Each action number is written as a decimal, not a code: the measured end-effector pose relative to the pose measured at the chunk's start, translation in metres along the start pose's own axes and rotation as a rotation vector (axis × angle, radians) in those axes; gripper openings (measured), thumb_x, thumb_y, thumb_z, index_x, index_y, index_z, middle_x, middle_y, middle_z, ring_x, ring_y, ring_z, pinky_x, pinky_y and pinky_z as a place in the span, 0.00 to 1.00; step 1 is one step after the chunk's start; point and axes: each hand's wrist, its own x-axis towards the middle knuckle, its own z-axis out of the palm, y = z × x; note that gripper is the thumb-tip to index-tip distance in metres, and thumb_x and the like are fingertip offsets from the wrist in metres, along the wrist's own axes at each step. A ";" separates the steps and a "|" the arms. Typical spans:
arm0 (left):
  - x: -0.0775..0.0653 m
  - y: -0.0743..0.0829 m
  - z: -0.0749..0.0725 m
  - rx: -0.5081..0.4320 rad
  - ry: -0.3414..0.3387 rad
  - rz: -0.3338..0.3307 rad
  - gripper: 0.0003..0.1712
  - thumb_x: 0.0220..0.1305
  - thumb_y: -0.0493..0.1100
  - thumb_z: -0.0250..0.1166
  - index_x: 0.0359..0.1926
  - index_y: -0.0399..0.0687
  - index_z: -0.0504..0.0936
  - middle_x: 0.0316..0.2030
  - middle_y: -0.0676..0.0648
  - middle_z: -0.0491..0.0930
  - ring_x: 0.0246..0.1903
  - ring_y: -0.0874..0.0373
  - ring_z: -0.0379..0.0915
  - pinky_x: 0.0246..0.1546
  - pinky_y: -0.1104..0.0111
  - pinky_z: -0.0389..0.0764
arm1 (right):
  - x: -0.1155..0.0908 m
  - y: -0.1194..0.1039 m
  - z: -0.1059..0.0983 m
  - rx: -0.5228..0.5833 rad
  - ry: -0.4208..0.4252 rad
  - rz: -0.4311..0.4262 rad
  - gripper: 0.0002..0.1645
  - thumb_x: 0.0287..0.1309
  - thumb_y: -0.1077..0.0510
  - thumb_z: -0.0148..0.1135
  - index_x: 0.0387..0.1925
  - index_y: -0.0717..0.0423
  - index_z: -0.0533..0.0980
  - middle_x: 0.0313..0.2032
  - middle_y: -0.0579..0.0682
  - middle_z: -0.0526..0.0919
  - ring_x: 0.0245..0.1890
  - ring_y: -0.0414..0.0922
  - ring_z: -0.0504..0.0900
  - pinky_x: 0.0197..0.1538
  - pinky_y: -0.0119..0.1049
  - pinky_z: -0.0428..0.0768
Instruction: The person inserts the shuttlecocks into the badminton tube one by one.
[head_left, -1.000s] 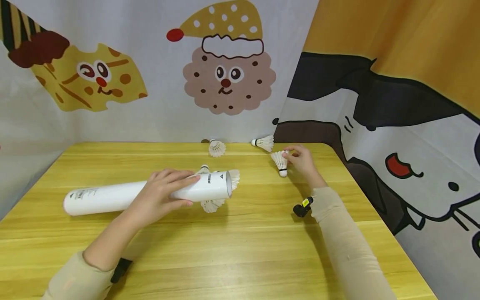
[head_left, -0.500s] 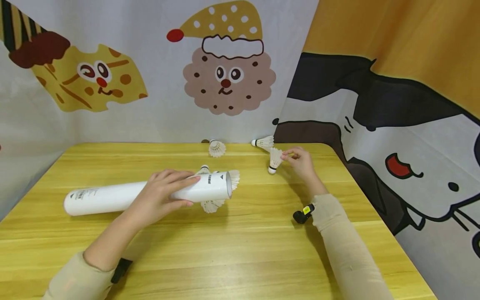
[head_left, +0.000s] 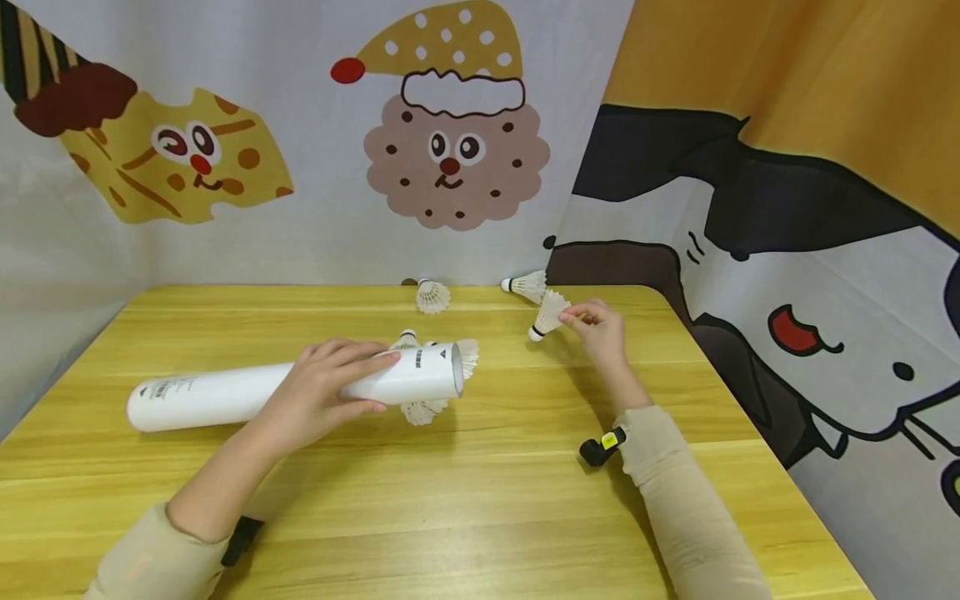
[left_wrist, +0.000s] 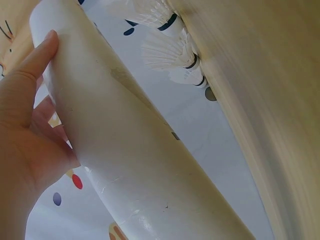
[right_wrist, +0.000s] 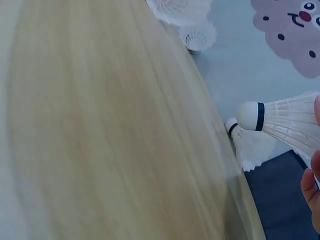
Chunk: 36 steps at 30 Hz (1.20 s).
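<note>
My left hand [head_left: 318,396] grips a long white shuttlecock tube [head_left: 217,395] around its right half, its round right end facing right. The left wrist view shows the thumb lying along the tube [left_wrist: 115,120]. At the right, my right hand [head_left: 602,333] pinches a white feather shuttlecock [head_left: 550,315] by its feather rim, cork pointing down and left. In the right wrist view this shuttlecock [right_wrist: 280,120] hangs above the table, its black band showing. Behind and below the tube's right end lie shuttlecocks [head_left: 425,412], partly hidden by it.
Near the table's back edge lie one shuttlecock [head_left: 432,297] at the middle and another [head_left: 525,286] just behind the held one. A printed curtain [head_left: 300,242] stands along the back and sides of the wooden table [head_left: 480,500]. Dark cameras [head_left: 597,451] sit on both wrists.
My right hand has drawn slightly left and towards me with the shuttlecock. Its cork has swung from pointing down to pointing down-left. The left hand and tube stay in place.
</note>
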 end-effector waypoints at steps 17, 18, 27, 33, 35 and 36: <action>0.000 -0.001 0.000 0.004 -0.006 -0.007 0.40 0.48 0.53 0.74 0.64 0.58 0.74 0.59 0.48 0.74 0.54 0.51 0.67 0.45 0.56 0.62 | -0.027 -0.073 -0.003 0.196 -0.048 -0.025 0.08 0.49 0.72 0.70 0.28 0.76 0.80 0.30 0.53 0.78 0.27 0.36 0.74 0.33 0.26 0.73; 0.000 -0.001 0.000 0.004 -0.005 -0.007 0.40 0.48 0.53 0.74 0.64 0.58 0.74 0.59 0.48 0.74 0.54 0.51 0.68 0.45 0.56 0.62 | -0.028 -0.076 -0.003 0.216 -0.050 -0.028 0.08 0.49 0.72 0.70 0.28 0.77 0.79 0.29 0.51 0.78 0.27 0.36 0.74 0.33 0.26 0.74; -0.001 -0.001 0.001 0.005 0.001 -0.005 0.39 0.48 0.53 0.74 0.64 0.58 0.74 0.59 0.48 0.74 0.54 0.51 0.68 0.46 0.55 0.62 | -0.037 -0.099 0.002 0.379 -0.052 -0.071 0.05 0.47 0.79 0.65 0.27 0.81 0.76 0.28 0.44 0.77 0.31 0.38 0.74 0.34 0.25 0.75; -0.001 -0.001 0.001 0.008 0.000 -0.010 0.40 0.48 0.53 0.74 0.64 0.59 0.74 0.59 0.49 0.74 0.54 0.51 0.68 0.46 0.55 0.62 | -0.043 -0.100 0.007 0.428 -0.054 -0.090 0.05 0.46 0.79 0.66 0.24 0.71 0.81 0.28 0.45 0.77 0.32 0.40 0.73 0.32 0.26 0.73; -0.001 -0.001 0.001 0.009 0.000 -0.010 0.40 0.47 0.52 0.75 0.64 0.59 0.74 0.59 0.49 0.74 0.54 0.51 0.68 0.47 0.55 0.62 | -0.046 -0.101 0.010 0.451 -0.058 -0.108 0.06 0.46 0.79 0.66 0.25 0.69 0.81 0.28 0.45 0.77 0.31 0.41 0.73 0.32 0.26 0.73; -0.001 -0.001 0.001 0.009 0.001 -0.010 0.40 0.47 0.52 0.75 0.64 0.58 0.74 0.59 0.49 0.74 0.54 0.51 0.68 0.47 0.54 0.62 | -0.048 -0.103 0.011 0.465 -0.061 -0.121 0.07 0.46 0.79 0.67 0.25 0.68 0.82 0.28 0.46 0.77 0.31 0.41 0.73 0.32 0.26 0.73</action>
